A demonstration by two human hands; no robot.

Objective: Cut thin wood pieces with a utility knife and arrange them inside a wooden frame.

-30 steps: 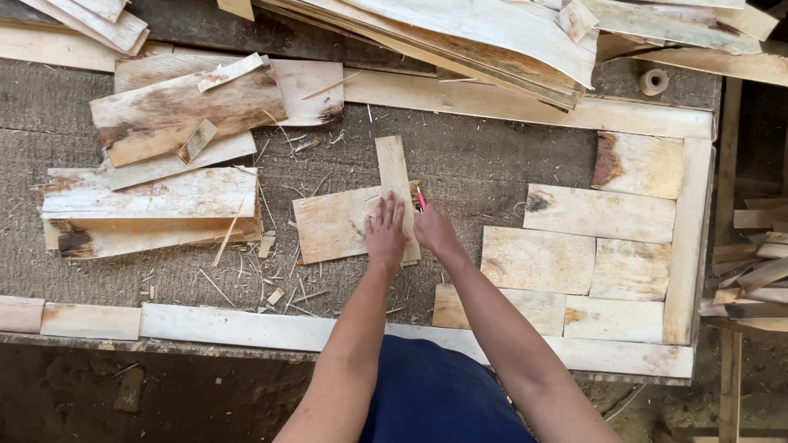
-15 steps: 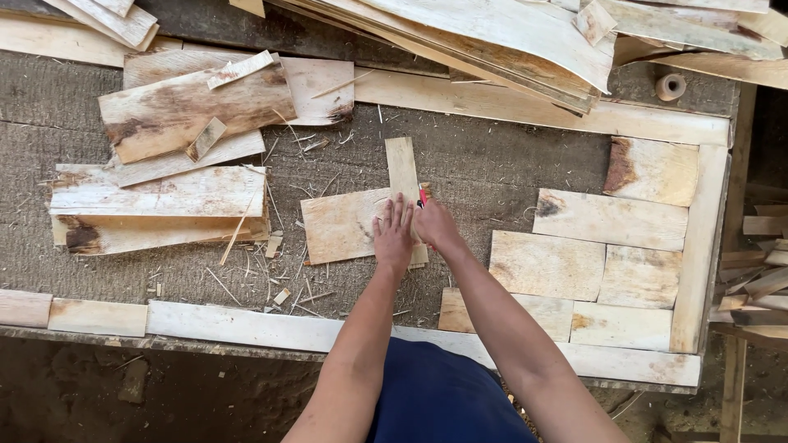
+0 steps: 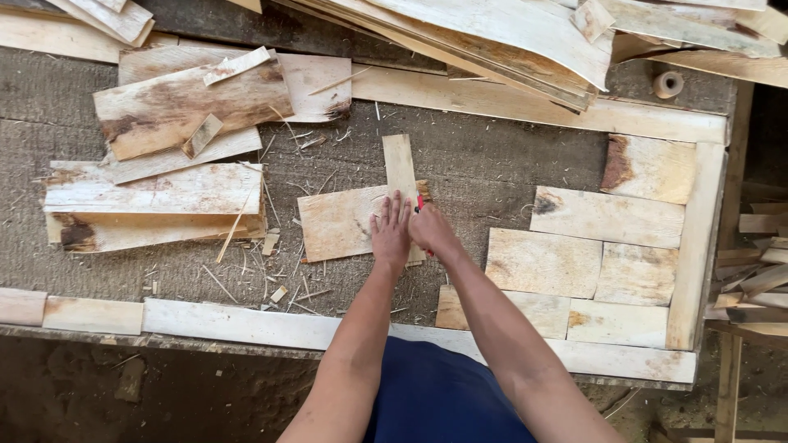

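The left hand (image 3: 391, 231) lies flat with fingers spread on a thin wood strip (image 3: 401, 176). The strip lies across a flat wood piece (image 3: 338, 223) in the middle of the table (image 3: 492, 168). The right hand (image 3: 430, 231) pinches a red pencil (image 3: 420, 203) beside the strip.

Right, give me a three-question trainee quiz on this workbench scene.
1. True or false: the left hand lies flat on the narrow strip and the veneer sheet under it.
2. What colour is the tool in the right hand?
3. Where do the fitted sheets lie in the frame? A) left end B) right end C) middle

Key: 1 true; 2 red, its kind cannot be told; 3 B.
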